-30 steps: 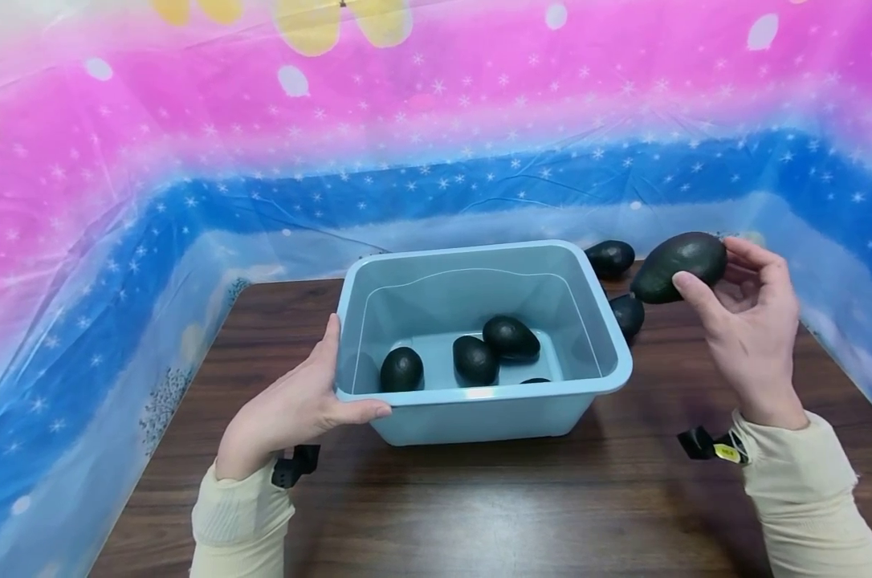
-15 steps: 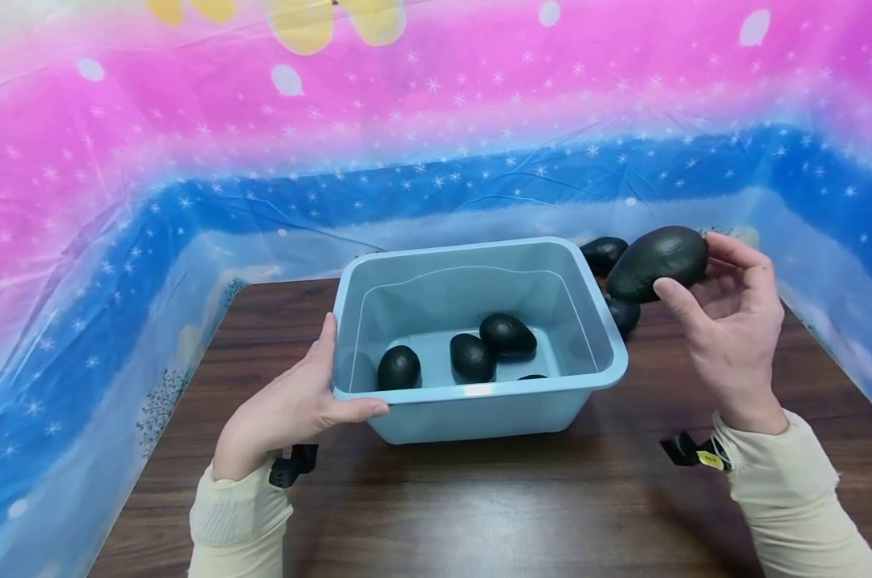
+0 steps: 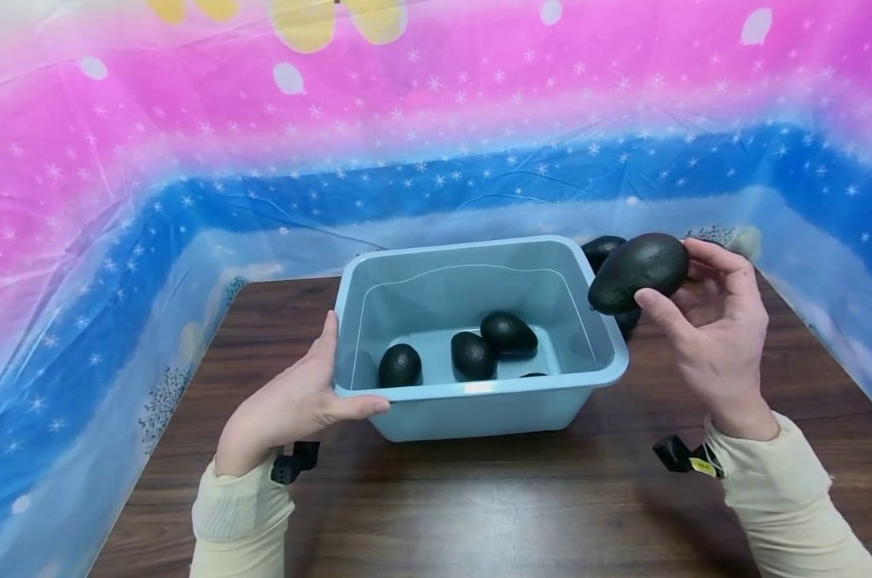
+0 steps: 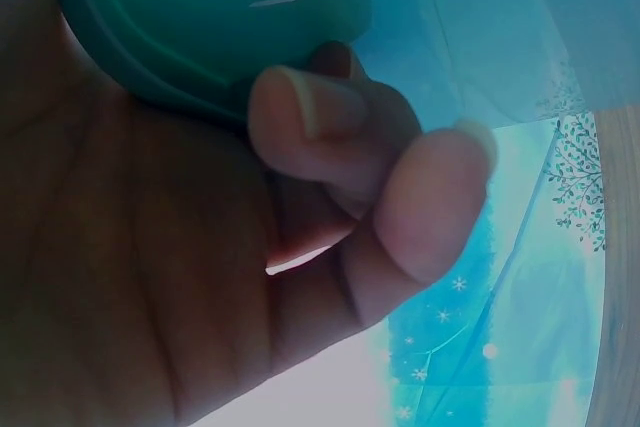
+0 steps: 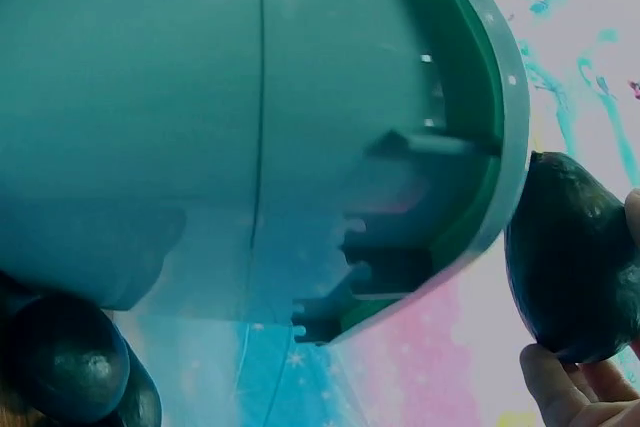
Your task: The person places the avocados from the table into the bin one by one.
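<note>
A light blue plastic tub (image 3: 479,413) stands on the table. My left hand (image 3: 284,409) grips its near left corner, thumb along the front rim; the left wrist view shows curled fingers (image 4: 430,207) just outside the tub wall. With thumb and fingertips, my right hand (image 3: 728,345) holds a dark green avocado (image 3: 641,273) at the tub's right rim, its narrow end pointing left. In the right wrist view this avocado (image 5: 575,257) is beside the rim. Several avocados (image 3: 508,335) lie on the tub's floor, one mostly hidden by the front wall.
To the right of the tub, more avocados lie on the table, one behind the held avocado (image 3: 601,249) and another largely covered (image 3: 629,321). The wooden table (image 3: 479,514) ends at a patterned pink and blue cloth (image 3: 436,120) at the back and sides.
My right hand has moved left with the avocado, bringing it from beyond the tub's right side to its right rim. My left hand keeps its grip on the tub.
</note>
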